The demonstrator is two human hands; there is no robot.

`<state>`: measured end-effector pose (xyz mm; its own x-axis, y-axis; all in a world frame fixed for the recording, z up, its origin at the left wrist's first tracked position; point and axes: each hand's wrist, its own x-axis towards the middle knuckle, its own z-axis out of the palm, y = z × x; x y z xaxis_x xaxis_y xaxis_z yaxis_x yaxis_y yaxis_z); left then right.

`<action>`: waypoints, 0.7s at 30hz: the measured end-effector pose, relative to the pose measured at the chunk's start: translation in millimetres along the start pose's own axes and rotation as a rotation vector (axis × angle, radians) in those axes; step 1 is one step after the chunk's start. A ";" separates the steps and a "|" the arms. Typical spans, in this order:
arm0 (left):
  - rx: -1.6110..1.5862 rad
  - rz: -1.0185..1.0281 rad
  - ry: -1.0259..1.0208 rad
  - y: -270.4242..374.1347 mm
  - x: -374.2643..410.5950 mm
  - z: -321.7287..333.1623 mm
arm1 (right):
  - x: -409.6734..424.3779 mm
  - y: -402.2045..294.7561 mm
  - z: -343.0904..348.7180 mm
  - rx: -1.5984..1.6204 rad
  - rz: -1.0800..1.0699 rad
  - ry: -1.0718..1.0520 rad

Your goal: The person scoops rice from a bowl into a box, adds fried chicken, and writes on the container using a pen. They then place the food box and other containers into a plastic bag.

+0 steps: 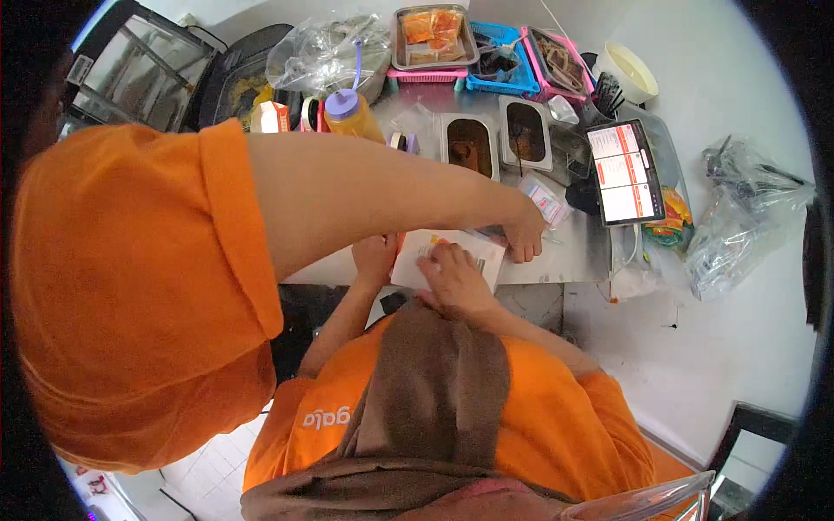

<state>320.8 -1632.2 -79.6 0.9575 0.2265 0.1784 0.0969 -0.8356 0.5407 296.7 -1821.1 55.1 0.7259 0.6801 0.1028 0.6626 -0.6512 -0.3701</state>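
A white printed cardboard carton (410, 270) with orange parts lies at the table's near edge. My left hand (373, 259) is curled at its left side, against an orange edge. My right hand (459, 277) rests over the carton, fingers on its top face and thumb at the near edge. From the left, a co-worker's bare arm (365, 182) in an orange sleeve crosses above the table. That person's hand (524, 228) is beside the carton's right corner, its fingers bent down; what it touches is unclear. A small clear plastic packet (546, 200) lies just beyond that hand.
Two metal food pans (468, 146) with dark contents sit behind the arm. A lidded squeeze bottle (352, 117) stands left of them. A lit tablet (625, 172) is at the right. Baskets (502, 78) and a metal tray (435, 62) with orange packets line the back.
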 end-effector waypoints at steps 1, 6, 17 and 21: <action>-0.009 0.016 -0.063 3.3 1.4 -3.7 | 6.6 -0.6 2.9 -0.005 -0.097 0.009; -0.419 -0.101 -0.217 10.8 12.2 8.0 | 26.9 8.3 30.3 -0.201 -0.028 0.029; -1.113 -0.412 -0.367 23.7 -8.6 -105.2 | 29.9 32.5 57.1 -0.160 -0.075 0.104; -1.197 -0.446 -0.486 32.5 -17.5 -115.0 | 32.1 21.3 25.6 -0.054 0.062 -0.043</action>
<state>276.0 -1605.7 29.5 0.9291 -0.0445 -0.3671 0.3657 0.2582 0.8942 329.4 -1804.5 26.9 0.7580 0.6509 0.0415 0.6265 -0.7090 -0.3238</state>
